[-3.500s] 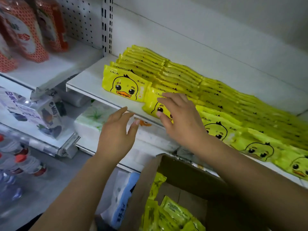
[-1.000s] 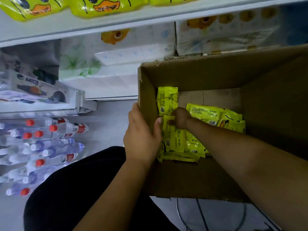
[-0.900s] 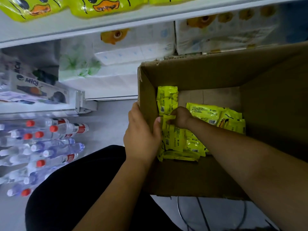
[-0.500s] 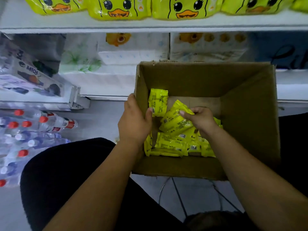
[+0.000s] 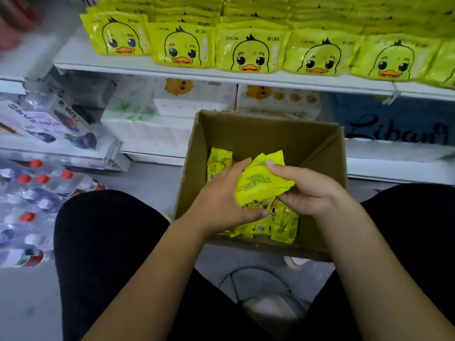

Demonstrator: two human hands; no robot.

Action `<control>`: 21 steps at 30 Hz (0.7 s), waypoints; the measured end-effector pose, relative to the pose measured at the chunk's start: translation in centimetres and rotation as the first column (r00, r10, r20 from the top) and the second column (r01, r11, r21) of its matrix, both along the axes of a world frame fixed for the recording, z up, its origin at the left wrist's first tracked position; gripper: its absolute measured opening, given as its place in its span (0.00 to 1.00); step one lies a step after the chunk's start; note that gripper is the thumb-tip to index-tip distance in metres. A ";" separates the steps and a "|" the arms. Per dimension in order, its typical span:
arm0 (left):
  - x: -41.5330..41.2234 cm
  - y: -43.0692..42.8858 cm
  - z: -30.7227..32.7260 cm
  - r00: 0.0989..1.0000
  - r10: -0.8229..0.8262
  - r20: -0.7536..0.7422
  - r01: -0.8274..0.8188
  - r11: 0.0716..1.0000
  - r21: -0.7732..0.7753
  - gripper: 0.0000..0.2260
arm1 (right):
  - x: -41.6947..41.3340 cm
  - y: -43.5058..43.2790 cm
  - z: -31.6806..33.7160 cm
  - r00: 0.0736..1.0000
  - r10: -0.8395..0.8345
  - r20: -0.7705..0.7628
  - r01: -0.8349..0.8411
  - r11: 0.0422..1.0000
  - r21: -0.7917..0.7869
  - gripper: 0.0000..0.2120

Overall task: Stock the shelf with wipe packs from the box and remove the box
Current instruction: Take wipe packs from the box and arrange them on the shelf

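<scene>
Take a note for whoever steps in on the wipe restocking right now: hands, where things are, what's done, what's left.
Left hand: holds the lifted wipe pack at its lower left side.
Right hand: holds the same pack from the right; both grips are on it, above the box.
Done: duck packs line the front of the shelf, with more stacked behind.
Left: shelve this pack, then the remaining packs in the box, one of them standing by its left wall. Then remove the box.
</scene>
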State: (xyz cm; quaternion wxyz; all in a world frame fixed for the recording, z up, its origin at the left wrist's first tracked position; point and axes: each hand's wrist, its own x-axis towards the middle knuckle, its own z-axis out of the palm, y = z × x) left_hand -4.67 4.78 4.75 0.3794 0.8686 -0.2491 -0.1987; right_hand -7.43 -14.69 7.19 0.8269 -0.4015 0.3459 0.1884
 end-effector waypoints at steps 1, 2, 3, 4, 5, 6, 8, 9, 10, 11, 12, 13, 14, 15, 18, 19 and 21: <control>-0.7 -0.3 0.2 0.998 0.042 -0.054 -0.044 0.998 -0.047 0.45 | -0.4 0.2 0.4 1.000 -0.017 -0.001 0.017 1.000 0.004 0.28; -1.4 -0.6 0.5 0.987 0.086 -0.138 -0.102 0.989 -0.107 0.41 | -0.7 0.2 0.5 0.999 -0.038 -0.001 0.038 0.999 0.013 0.26; -1.9 -1.0 0.9 0.962 0.127 -0.240 -0.169 0.972 -0.161 0.37 | -1.0 0.1 0.9 0.998 -0.060 0.012 0.060 0.998 0.021 0.21; -2.1 -1.1 0.8 0.923 0.151 -0.355 -0.234 0.951 -0.203 0.35 | -1.2 0.2 1.0 0.996 -0.082 0.031 0.081 0.996 0.023 0.17; -2.3 -1.1 1.1 0.874 0.159 -0.458 -0.292 0.927 -0.234 0.34 | -1.4 0.0 1.4 0.994 -0.093 0.065 0.092 0.996 0.014 0.14; -2.5 -1.1 1.4 0.819 0.151 -0.553 -0.346 0.899 -0.267 0.33 | -1.7 -0.2 1.8 0.990 -0.087 0.109 0.089 0.996 -0.015 0.15; -3.0 -0.9 2.3 0.674 0.093 -0.733 -0.461 0.828 -0.319 0.32 | -2.2 -0.8 2.4 0.977 -0.016 0.214 0.057 0.981 -0.186 0.21; -3.2 -0.8 2.9 0.594 0.057 -0.802 -0.522 0.786 -0.331 0.29 | -2.6 -1.1 2.7 0.966 0.065 0.250 0.022 0.943 -0.331 0.23; -3.6 -0.7 3.5 0.526 0.020 -0.851 -0.572 0.748 -0.336 0.25 | -2.9 -1.3 2.8 0.950 0.153 0.271 -0.011 0.887 -0.462 0.23; -3.8 -0.6 4.0 0.478 -0.025 -0.878 -0.600 0.721 -0.347 0.20 | -3.3 -1.3 3.0 0.933 0.222 0.285 -0.034 0.839 -0.544 0.23; -4.1 -0.6 4.4 0.447 -0.067 -0.892 -0.610 0.707 -0.358 0.18 | -3.6 -1.2 3.0 0.917 0.269 0.294 -0.052 0.812 -0.581 0.23; -4.3 -0.7 4.6 0.436 -0.096 -0.895 -0.607 0.703 -0.371 0.20 | -3.8 -1.1 2.9 0.905 0.296 0.305 -0.063 0.804 -0.592 0.23; -4.4 -0.7 4.6 0.437 -0.105 -0.893 -0.599 0.706 -0.377 0.25 | -4.0 -1.0 2.7 0.899 0.299 0.320 -0.057 0.804 -0.592 0.23; -4.4 -0.8 4.5 0.442 -0.114 -0.890 -0.593 0.707 -0.386 0.29 | -4.1 -0.9 2.5 0.901 0.278 0.333 -0.033 0.809 -0.587 0.22; -4.7 -1.0 4.3 0.433 -0.142 -0.890 -0.625 0.664 -0.410 0.32 | -4.1 -1.1 1.9 0.917 0.146 0.371 0.108 0.804 -0.584 0.12; -4.9 -1.0 4.2 0.425 -0.145 -0.893 -0.657 0.629 -0.415 0.32 | -4.1 -1.3 1.8 0.921 0.099 0.377 0.147 0.808 -0.571 0.10; -5.2 -0.8 4.0 0.415 -0.135 -0.900 -0.711 0.569 -0.413 0.28 | -4.1 -2.1 1.3 0.928 0.014 0.371 0.207 0.811 -0.548 0.07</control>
